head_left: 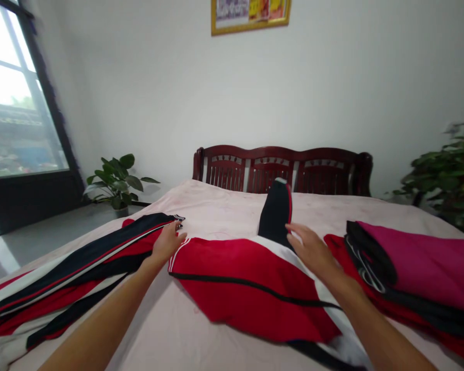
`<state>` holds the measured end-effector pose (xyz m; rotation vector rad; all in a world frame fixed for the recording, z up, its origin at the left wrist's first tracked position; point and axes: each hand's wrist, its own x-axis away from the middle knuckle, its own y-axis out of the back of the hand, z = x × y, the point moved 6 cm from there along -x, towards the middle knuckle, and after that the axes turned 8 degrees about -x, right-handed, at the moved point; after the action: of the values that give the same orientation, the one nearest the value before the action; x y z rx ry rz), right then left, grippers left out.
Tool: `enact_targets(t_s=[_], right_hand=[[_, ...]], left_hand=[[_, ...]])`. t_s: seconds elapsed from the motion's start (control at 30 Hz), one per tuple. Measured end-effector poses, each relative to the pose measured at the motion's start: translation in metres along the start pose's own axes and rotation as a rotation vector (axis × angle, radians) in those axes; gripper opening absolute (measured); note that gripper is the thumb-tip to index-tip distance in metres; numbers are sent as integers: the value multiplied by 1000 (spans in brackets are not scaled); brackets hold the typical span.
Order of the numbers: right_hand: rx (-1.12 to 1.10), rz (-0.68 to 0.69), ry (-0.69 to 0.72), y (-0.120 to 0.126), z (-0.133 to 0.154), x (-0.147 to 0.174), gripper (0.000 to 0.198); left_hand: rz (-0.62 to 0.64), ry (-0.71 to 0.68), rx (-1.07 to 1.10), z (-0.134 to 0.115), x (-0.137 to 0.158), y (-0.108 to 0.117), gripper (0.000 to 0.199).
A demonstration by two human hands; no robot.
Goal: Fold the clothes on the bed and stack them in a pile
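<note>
A red, white and navy track jacket [232, 273] lies spread on the bed in front of me, its red sleeve with a striped cuff stretched toward the left. Its dark navy sleeve [274, 211], edged in red, points toward the headboard. My right hand [309, 250] pinches the edge of that navy sleeve. Over by the striped cuff is my left hand [168, 242], fingers apart, close to the end of a pile of navy, red and white clothes [85, 263]. Whether the left fingertips touch cloth is hard to see.
Folded magenta, black and red clothes [429, 263] lie at the right on the pink bedsheet [220, 208]. Beyond the bed stands a dark red wooden backrest [270, 167]. Potted plants flank the bed, one at the left [118, 178] and one at the right [444, 167].
</note>
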<state>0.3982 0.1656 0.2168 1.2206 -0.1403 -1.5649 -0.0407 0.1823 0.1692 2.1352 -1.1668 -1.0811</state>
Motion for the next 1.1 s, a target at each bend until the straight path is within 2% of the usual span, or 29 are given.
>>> enact_targets(t_s=[0.07,0.13,0.2,0.27,0.37,0.47,0.57,0.63,0.7,0.77,0.8,0.9,1.0,1.1], right_hand=[[61,25,92,-11,2,69,39],[136,62,242,-16,10,130,38],[204,109,370,-20,15,175,48],[257,140,434,-25,12,201,61],[313,136,373,-34,-4,207,71],[278,135,303,-35,-16,190,66],[196,134,258,-18,-19,161,55],[164,108,173,-2,-24,143,51],[157,88,72,8,-28,131,49],[175,58,43,9,-24,130,53],[186,30,71,8,-18,134,56],[160,7,324,-7,18,161,55],[69,181,549,-35,53,197,42],[111,259,536,-62,64,211,48]], left_hand=[[37,82,-7,38,28,-9,39],[99,149,11,67,55,-16,38],[208,152,115,79,75,-26,44],[293,141,239,78,86,-35,49],[273,197,343,69,91,-41,51],[209,272,465,57,87,-34,51],[90,243,550,39,70,-7,46],[-1,227,591,25,53,13,42],[-17,268,654,14,37,22,41],[47,310,679,7,27,17,43],[99,325,675,5,26,11,43],[255,371,638,11,44,-8,47],[364,400,566,28,78,-17,52],[514,365,461,41,110,-24,51]])
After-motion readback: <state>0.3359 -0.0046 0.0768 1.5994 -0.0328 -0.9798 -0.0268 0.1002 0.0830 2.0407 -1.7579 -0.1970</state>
